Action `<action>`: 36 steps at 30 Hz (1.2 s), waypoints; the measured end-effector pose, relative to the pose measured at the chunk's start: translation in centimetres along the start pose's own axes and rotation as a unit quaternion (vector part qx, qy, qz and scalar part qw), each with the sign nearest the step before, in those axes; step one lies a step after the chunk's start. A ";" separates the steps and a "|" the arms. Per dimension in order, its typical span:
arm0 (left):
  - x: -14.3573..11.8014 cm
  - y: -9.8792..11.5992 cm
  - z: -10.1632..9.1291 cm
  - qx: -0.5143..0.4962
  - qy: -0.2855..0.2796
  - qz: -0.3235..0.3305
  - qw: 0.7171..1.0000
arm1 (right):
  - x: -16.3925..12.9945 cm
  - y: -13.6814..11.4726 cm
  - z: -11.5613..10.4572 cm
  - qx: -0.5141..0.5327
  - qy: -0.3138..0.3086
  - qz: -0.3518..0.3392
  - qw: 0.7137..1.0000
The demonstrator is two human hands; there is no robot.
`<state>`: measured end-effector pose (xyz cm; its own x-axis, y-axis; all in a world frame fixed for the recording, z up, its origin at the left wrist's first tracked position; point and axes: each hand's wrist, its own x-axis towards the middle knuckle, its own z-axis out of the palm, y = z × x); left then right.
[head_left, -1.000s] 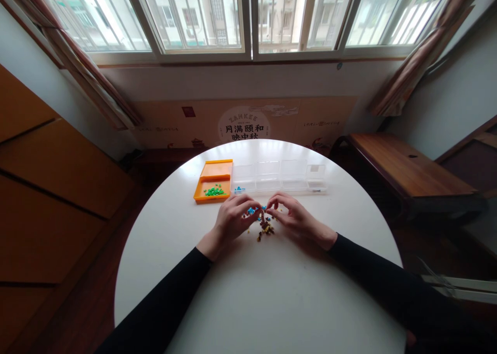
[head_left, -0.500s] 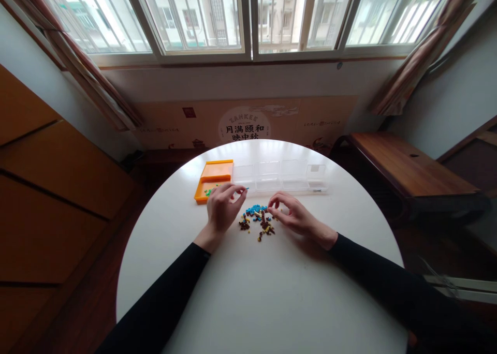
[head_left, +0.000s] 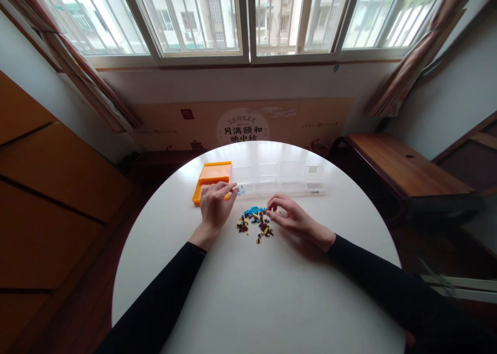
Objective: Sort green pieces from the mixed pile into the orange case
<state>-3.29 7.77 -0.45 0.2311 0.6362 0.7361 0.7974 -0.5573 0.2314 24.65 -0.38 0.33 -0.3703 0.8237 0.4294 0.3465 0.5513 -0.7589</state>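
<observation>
My left hand [head_left: 216, 204] is over the near left end of a clear plastic box [head_left: 267, 187]. Its thumb and forefinger are slightly apart, and no piece shows between them. Small blue pieces [head_left: 241, 189] are just beyond the fingertips, in the box's left compartment. My right hand [head_left: 293, 218] rests at the right side of a pile of tiny building bricks [head_left: 254, 220], blue at the back, brown and yellow nearer me. Its thumb and forefinger are curled together at the pile; anything between them is too small to make out.
An open orange case [head_left: 215, 173] stands left of the clear box, partly hidden by my left hand. Both lie toward the far side of the round white table [head_left: 248, 292]. A wooden bench [head_left: 411, 162] stands to the right, below the window.
My left hand has moved slightly left, its fingertips parting from a small blue piece. Blue pieces now show in the clear box. My right hand stays by the pile. The view shifted a little.
</observation>
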 end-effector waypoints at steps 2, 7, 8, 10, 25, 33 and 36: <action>-0.2 0.2 -0.3 -0.005 -0.007 0.007 1.000 | 0.0 0.1 0.0 -0.005 0.004 0.003 1.000; -0.8 1.1 -1.1 -0.061 -0.056 0.038 0.996 | -0.2 0.7 0.0 -0.015 0.013 0.006 1.000; -1.0 1.3 -1.3 -0.078 -0.074 0.052 0.993 | -0.2 0.8 0.1 -0.016 0.015 0.006 1.000; -1.2 1.6 -1.5 -0.109 -0.112 0.079 0.985 | -0.2 0.8 0.1 -0.020 0.019 0.009 1.000; -1.7 2.0 -2.5 -0.120 -0.185 0.084 0.972 | -0.2 0.8 0.1 -0.018 0.015 0.008 1.000; -1.5 2.4 -2.5 -0.179 -0.167 0.036 0.969 | -0.2 1.0 0.2 -0.013 0.017 -0.001 1.000; -1.4 3.4 -2.7 -0.298 -0.154 -0.037 0.942 | -0.2 0.8 0.1 -0.013 0.014 -0.016 1.000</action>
<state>-2.39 3.53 1.00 0.4106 0.7584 0.5062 0.3851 -0.6475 0.6576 24.87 -0.13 -0.41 -0.3573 0.8091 0.4665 0.3581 0.5800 -0.7317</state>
